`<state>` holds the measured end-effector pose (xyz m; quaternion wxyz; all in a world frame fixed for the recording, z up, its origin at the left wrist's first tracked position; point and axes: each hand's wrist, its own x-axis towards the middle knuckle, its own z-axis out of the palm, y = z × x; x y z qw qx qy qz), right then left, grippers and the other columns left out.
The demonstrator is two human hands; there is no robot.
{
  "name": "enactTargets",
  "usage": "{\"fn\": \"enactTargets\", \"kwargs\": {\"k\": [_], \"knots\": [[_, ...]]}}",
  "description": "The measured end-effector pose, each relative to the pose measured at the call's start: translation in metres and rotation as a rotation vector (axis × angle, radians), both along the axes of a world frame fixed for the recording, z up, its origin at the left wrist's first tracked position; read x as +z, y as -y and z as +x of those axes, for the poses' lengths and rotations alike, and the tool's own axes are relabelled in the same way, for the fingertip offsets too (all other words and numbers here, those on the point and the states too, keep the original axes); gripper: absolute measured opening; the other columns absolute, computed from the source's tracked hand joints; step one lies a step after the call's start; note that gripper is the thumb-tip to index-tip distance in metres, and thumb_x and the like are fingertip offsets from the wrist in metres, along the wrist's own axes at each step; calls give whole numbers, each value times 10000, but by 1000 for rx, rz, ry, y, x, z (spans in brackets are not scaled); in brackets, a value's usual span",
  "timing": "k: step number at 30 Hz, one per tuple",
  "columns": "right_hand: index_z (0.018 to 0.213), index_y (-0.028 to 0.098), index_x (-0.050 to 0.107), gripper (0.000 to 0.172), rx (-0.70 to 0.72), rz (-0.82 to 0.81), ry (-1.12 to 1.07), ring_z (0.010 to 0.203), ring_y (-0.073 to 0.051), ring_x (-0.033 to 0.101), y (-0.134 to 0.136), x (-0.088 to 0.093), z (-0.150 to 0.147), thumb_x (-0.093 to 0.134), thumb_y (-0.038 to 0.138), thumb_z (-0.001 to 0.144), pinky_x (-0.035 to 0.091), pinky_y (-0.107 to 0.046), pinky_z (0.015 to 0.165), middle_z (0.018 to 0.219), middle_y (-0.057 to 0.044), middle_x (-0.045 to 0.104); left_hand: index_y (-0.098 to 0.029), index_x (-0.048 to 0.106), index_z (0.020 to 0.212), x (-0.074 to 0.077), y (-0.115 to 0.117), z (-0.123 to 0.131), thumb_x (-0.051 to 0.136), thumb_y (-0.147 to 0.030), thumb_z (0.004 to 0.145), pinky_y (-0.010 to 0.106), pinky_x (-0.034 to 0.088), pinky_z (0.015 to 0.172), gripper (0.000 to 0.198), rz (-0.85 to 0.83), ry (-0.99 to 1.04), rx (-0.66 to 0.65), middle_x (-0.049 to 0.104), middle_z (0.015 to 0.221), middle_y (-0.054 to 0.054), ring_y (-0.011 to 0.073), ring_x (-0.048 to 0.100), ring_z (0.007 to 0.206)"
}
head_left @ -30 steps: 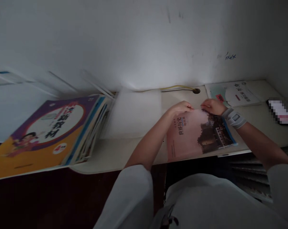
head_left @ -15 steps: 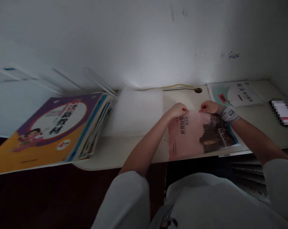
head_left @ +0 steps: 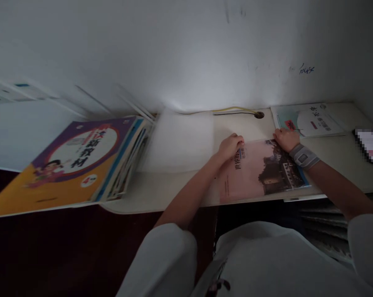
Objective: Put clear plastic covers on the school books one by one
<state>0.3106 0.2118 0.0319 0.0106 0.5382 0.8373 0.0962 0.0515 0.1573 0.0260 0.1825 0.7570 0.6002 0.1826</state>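
On the desk [head_left: 161, 194], right of the stack [head_left: 81, 161], left hand [head_left: 231, 146] and right hand [head_left: 285, 139] have parted to the far corners of the book [head_left: 257, 173] (lying flat at the near edge). Both curl on it; whether they pinch it cannot be told.

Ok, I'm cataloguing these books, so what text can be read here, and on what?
"新教材" and "4": cover of the top book on the left stack.
"世界历史": pink book that the left hand and right hand rest on.
Title on the booklet, and the wall scribble: too blurred to read.
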Motion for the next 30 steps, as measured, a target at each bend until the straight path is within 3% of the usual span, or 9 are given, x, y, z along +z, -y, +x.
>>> {"fn": "enactTargets", "kwargs": {"k": [6, 9, 11, 13, 17, 20, 23, 27, 30], "knots": [[1069, 61, 630, 383, 32, 149, -20, 1108, -334, 524, 6, 11, 6, 285, 167, 941, 379, -460, 873, 1145, -241, 605, -212, 647, 896, -11, 6, 2, 426, -263, 922, 325, 411, 843, 228, 156, -128, -7, 581, 951, 80, 214, 537, 973], [1244, 68, 549, 410, 251, 74, -48, 1247, -305, 440, 21, 11, -18, 323, 262, 961, 300, -471, 1019, 1329, -216, 523, -209, 658, 933, -10, 6, 1, 405, -273, 933, 325, 419, 845, 260, 174, -185, -16, 592, 965, 84, 216, 539, 986], [1346, 67, 457, 533, 473, -69, -62, 1334, -311, 351, 32, 6, -37, 346, 415, 958, 230, -499, 1082, 1445, -203, 412, -210, 665, 953, -8, 6, 0, 396, -282, 939, 327, 425, 856, 280, 188, -247, -13, 604, 978, 85, 213, 546, 983], [1401, 51, 381, 669, 574, -189, -61, 1372, -326, 294, 40, -2, -51, 346, 529, 933, 201, -523, 1101, 1493, -211, 323, -206, 675, 966, -5, 9, 2, 398, -287, 938, 356, 422, 888, 289, 200, -305, 0, 618, 1008, 96, 225, 546, 1001], [1434, 32, 311, 758, 572, -240, -66, 1397, -317, 255, 41, -13, -56, 317, 587, 919, 198, -533, 1112, 1511, -214, 274, -185, 639, 1140, -1, 19, 21, 347, -262, 950, 453, 314, 1044, 357, 238, -379, -33, 553, 1293, 131, 272, 418, 1262], [1437, 29, 310, 799, 564, -240, -79, 1407, -320, 233, 40, -15, -54, 322, 623, 901, 179, -544, 1121, 1515, -217, 263, -94, 407, 1398, -3, 29, 38, 226, -381, 981, 458, 232, 1118, 537, 145, -397, -65, 374, 1485, 149, 270, 254, 1401], [1453, 17, 272, 842, 569, -246, -93, 1406, -317, 241, 37, -15, -48, 308, 645, 893, 182, -526, 1131, 1514, -221, 265, -34, 257, 1460, -6, 35, 42, 156, -510, 964, 470, 217, 1133, 695, 27, -419, -51, 286, 1525, 170, 282, 220, 1420], [1436, -8, 300, 820, 534, -246, -87, 1409, -319, 237, 27, -19, -21, 282, 616, 904, 211, -486, 1133, 1508, -237, 266, -66, 305, 1447, -10, 41, 27, 197, -506, 960, 494, 187, 1141, 665, 11, -445, 9, 276, 1533, 151, 301, 225, 1417], [1425, -7, 321, 783, 463, -200, -110, 1405, -324, 246, 18, -22, 8, 234, 584, 919, 229, -481, 1125, 1500, -234, 291, -92, 404, 1388, -12, 43, 15, 274, -413, 968, 455, 249, 1117, 545, 48, -388, 83, 378, 1479, 160, 284, 327, 1367]]}}
